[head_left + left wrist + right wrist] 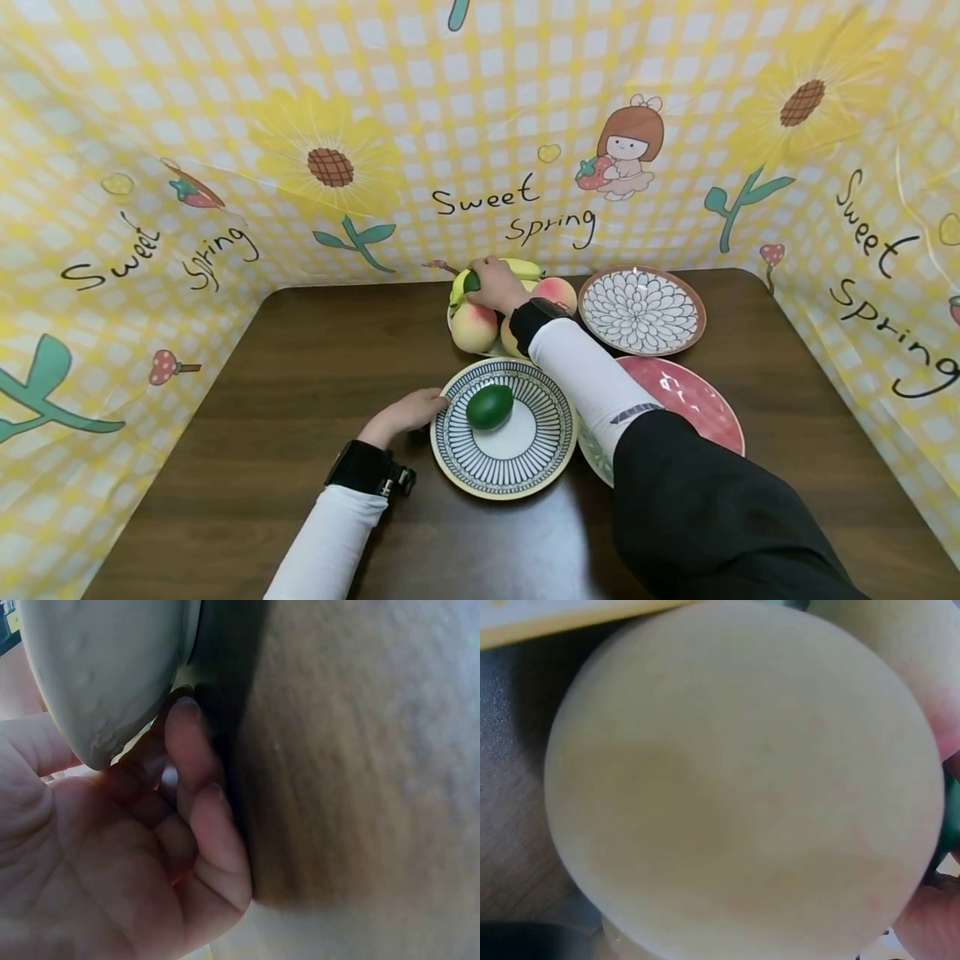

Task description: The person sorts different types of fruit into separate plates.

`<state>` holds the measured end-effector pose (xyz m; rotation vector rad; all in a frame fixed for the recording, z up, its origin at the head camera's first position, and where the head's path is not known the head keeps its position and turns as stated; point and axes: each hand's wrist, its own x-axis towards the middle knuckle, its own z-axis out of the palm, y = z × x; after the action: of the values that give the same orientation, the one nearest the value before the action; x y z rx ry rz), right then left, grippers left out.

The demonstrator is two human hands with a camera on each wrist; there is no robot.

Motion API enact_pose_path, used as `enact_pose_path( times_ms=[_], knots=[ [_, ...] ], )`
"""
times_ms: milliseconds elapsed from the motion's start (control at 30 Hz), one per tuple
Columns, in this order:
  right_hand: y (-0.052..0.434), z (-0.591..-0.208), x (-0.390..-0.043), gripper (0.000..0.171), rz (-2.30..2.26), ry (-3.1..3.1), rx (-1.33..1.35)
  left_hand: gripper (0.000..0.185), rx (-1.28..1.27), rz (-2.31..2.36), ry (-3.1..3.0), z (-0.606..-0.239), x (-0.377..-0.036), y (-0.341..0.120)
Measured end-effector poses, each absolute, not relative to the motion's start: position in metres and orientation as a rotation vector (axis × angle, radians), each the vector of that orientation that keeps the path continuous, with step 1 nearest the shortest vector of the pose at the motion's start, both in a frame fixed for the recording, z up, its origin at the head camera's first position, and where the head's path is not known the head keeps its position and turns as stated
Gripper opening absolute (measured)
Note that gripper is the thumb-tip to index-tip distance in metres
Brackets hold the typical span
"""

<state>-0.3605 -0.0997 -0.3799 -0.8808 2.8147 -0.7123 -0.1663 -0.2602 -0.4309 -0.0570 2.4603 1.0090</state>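
Note:
My left hand [408, 414] grips the left rim of a white plate with a dark radial pattern [502, 479]. In the left wrist view, the thumb and curled fingers [196, 746] close round the plate's edge, low by the table. A smooth green oval fruit [489, 407] lies on this plate. Behind it, my right hand [497, 285] reaches over a heap of fruit and pinches a second green fruit [472, 282]. Peaches [474, 327] and yellow bananas [521, 268] surround that hand. One peach [742, 780] fills most of the right wrist view.
A brown-rimmed plate with a petal pattern [641, 310] stands at the back right. In front of it, a pink plate [701, 400] and a green-patterned plate [595, 454] are partly hidden under my right arm. Checked cloth [480, 125] walls the wooden table [337, 342] behind and at both sides.

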Motion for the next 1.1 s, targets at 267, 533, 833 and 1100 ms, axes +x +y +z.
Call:
enact_pose_path(
  times_ms=[267, 533, 833, 1100],
  knots=[
    [-0.088, -0.370, -0.363, 0.060, -0.826, 2.822, -0.918, 0.034, -0.066, 0.996, 2.441, -0.433, -0.172, -0.261],
    [-0.071, -0.350, -0.351, 0.064, -0.919, 2.791, -0.973, 0.037, -0.042, 0.955, 2.456, -0.433, -0.174, -0.261],
    [-0.029, -0.331, -0.308, 0.062, -0.898, 2.710, -1.233, 0.038, -0.042, 0.962, 2.458, -0.428, -0.173, -0.262],
    [0.017, -0.349, -0.247, 0.058, -0.591, 2.624, -1.537, 0.042, -0.032, 0.983, 2.476, -0.430, -0.166, -0.257]
  ],
)
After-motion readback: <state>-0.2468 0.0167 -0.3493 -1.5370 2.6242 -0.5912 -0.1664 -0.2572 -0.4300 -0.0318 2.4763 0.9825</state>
